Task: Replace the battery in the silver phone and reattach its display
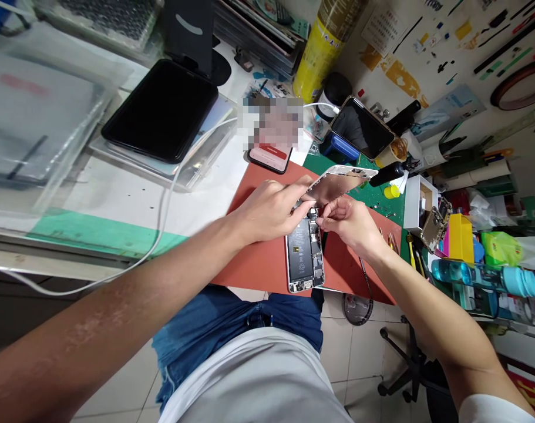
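An opened phone body [301, 255] lies on the red-brown mat [249, 264], its battery and circuit parts facing up. The phone's screen panel [337, 185] is raised at the body's far end, its inner side showing. My left hand [276, 208] is closed on the panel's left edge, with the thumb over the top of the body. Beside it, my right hand [349, 220] is pinched at the body's upper right corner, just under the panel; whatever is between its fingertips is too small to make out.
A phone with a lit screen [271, 158] lies behind the mat. To the left, a large black phone [161, 111] rests on a clear case. A yellow can [315, 64] stands at the back. On the right are tools, a yellow box [461, 238] and a blue bottle [483, 276].
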Available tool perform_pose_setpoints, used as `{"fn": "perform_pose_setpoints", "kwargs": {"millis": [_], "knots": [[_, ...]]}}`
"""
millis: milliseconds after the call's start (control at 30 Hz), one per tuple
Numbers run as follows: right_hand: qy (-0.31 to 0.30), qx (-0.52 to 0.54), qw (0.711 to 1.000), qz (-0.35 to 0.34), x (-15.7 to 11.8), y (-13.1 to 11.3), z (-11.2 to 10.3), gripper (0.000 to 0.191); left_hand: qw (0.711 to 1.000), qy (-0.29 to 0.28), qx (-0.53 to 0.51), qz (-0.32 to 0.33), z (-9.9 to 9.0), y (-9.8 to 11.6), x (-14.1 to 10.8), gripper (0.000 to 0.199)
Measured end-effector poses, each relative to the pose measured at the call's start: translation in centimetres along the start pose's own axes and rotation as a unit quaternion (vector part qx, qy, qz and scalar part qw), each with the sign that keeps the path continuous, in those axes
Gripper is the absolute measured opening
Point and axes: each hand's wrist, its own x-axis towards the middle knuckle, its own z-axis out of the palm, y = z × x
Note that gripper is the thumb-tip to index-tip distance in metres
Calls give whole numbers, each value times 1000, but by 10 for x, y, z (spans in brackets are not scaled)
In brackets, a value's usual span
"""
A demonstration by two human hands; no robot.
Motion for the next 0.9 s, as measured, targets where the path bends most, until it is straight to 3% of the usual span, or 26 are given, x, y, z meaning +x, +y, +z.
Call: {"fn": "perform_pose_setpoints", "kwargs": {"millis": [467,900], "knots": [[30,-99,994,-25,1,2,2,25,998,-53,-4,-41,-3,1,-1,24],[40,-91,994,-37,4,7,3,25,998,-41,-20,-39,-3,1,-1,22]]}}
